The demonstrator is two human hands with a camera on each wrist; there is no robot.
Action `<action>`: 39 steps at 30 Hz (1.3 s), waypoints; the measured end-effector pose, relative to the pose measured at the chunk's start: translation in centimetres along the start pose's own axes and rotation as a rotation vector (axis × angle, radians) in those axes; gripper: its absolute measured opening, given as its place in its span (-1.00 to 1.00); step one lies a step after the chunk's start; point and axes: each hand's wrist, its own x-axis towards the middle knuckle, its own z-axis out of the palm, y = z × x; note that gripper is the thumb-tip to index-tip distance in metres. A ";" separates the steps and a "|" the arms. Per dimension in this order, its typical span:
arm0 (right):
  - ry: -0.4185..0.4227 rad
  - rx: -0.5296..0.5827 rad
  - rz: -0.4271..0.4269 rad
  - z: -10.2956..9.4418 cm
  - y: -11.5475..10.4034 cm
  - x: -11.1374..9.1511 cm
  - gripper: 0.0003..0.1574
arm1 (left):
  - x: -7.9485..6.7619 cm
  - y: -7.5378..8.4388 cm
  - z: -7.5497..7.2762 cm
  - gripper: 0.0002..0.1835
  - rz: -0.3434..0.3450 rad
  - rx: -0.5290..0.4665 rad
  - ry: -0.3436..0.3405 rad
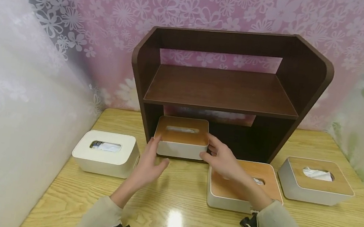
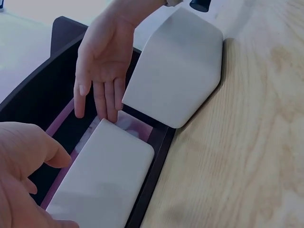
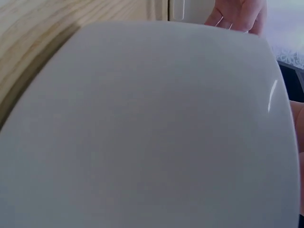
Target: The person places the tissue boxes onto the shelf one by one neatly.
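Note:
A white tissue box with a wood-look lid (image 1: 182, 136) sits at the left of the rack's lower level. My left hand (image 1: 147, 168) is at its left side, fingers extended along the edge and thumb spread away in front. At its right edge are the fingertips of my right hand (image 1: 225, 160); in the left wrist view that hand (image 2: 108, 61) has its fingers straight. My right forearm passes over a second, wider wood-lidded tissue box (image 1: 271, 179) on the table. That box's white side (image 3: 156, 123) fills most of the right wrist view.
A dark brown two-level rack (image 1: 223, 90) stands against a flowered pink wall covering. An all-white tissue box (image 1: 103, 162) is on the left of the wooden table (image 1: 165, 188). Another wood-lidded tissue box (image 1: 313, 194) stands at the right.

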 end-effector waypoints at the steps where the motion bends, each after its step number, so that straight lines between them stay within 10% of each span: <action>1: -0.003 0.027 0.012 -0.1 0.0 0.1 -0.11 | 0.1 0.1 0.0 -0.17 -0.007 0.011 -0.003; 39: -0.095 0.279 0.206 -1.9 0.3 2.8 -0.08 | 2.8 -0.5 0.1 -0.19 -0.069 0.040 -0.085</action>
